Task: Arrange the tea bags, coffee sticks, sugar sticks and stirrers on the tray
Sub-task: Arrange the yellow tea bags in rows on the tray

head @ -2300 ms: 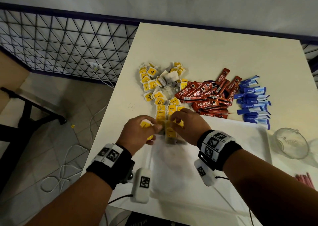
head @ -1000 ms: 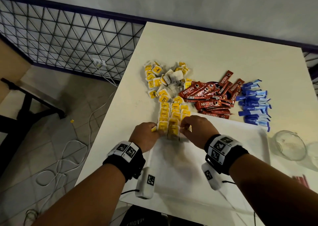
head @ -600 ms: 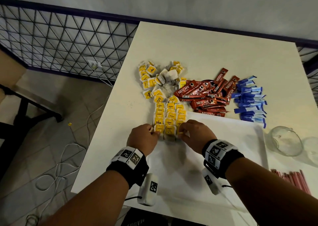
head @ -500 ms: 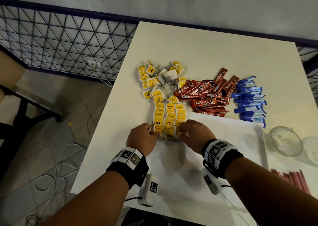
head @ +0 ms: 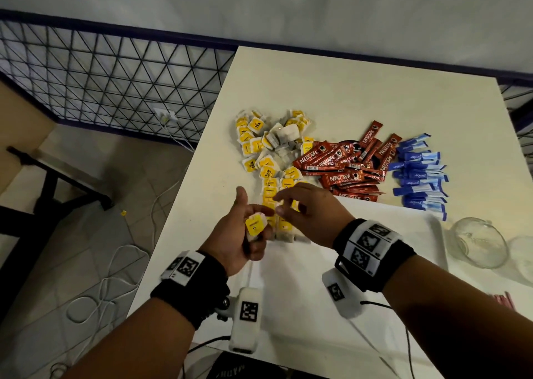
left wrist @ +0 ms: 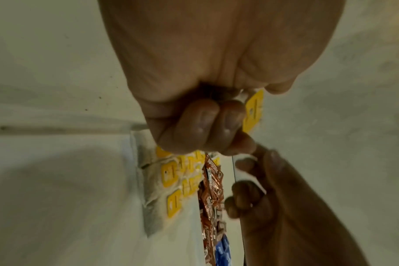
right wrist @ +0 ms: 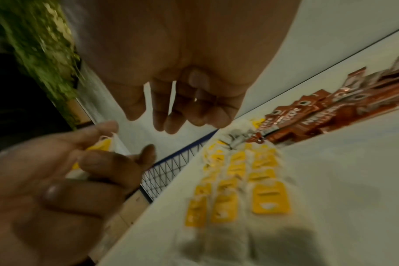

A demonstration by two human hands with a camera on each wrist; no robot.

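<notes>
My left hand is raised above the tray's left edge and holds one tea bag with a yellow tag against its curled fingers, thumb up; the tag also shows in the left wrist view. My right hand hovers just right of it with loosely bent fingers, holding nothing. Under both hands, three neat rows of tea bags lie on the white tray. Behind the tray sit a loose tea bag pile, red coffee sticks and blue sugar sticks. Red stirrers peek in at the right.
A glass bowl stands right of the tray, with a second glass at the frame edge. The table's left edge drops to a tiled floor with cables. A wire mesh fence runs behind on the left.
Both hands were pressed against the front of the tea bag rows. Now they have lifted off; the left hand has turned palm up with one tea bag, and the right reaches toward it.
</notes>
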